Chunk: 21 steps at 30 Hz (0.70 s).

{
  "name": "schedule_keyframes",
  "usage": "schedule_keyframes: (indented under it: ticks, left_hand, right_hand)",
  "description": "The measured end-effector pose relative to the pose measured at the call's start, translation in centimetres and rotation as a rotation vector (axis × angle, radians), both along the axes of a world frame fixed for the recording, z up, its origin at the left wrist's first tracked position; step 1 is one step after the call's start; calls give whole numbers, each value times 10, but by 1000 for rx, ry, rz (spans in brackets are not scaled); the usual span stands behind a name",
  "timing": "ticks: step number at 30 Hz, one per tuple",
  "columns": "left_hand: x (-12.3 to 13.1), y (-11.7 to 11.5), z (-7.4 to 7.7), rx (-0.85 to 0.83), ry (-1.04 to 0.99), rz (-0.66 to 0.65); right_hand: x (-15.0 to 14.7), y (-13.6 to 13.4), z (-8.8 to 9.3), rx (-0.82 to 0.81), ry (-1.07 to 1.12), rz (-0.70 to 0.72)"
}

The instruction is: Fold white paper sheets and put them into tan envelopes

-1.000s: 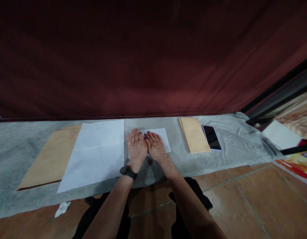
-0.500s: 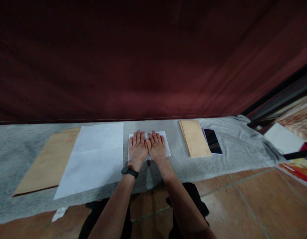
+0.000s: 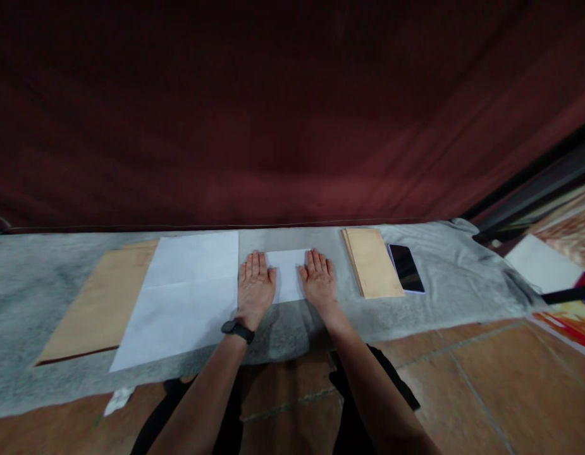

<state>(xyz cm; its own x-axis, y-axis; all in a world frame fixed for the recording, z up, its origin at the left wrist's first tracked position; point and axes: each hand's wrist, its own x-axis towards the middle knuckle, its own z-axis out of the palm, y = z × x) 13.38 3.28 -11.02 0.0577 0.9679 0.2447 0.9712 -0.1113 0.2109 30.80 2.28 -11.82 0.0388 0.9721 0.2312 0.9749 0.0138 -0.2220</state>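
Note:
A small folded white paper (image 3: 286, 275) lies on the grey cloth (image 3: 415, 309) in front of me. My left hand (image 3: 255, 285) rests flat on its left end, fingers stretched out, a black band on the wrist. My right hand (image 3: 319, 282) lies flat on its right end, fingers spread. The middle of the paper shows bare between the two hands.
A large white sheet (image 3: 183, 297) lies to the left, overlapping a brown envelope (image 3: 90, 309). To the right sit a stack of tan envelopes (image 3: 372, 261) and a dark phone (image 3: 406, 267). A dark red curtain (image 3: 292, 114) hangs behind. Tiled floor (image 3: 486, 392) lies near me.
Both hands were side by side on the middle of the paper. They have slid apart, left hand to the left end and right hand to the right end.

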Motion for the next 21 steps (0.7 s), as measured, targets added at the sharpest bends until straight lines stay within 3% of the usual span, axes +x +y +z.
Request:
schedule_keyframes:
  ticks: [5,9,16,18,21]
  left_hand:
    - [-4,-4,-6,12,-39,11]
    - [-5,-12,0,59,-39,0]
    - [13,-37,9,-13,26,-273]
    - [17,-40,8,-43,46,-288]
    - [18,-42,6,-59,60,-280]
  right_hand:
    - [15,-6,-3,24,-21,2]
    - [23,-11,-3,27,-35,1]
    - [29,-18,5,56,14,-36]
    - [25,-20,11,64,44,5]
    - [9,-24,19,26,114,189]
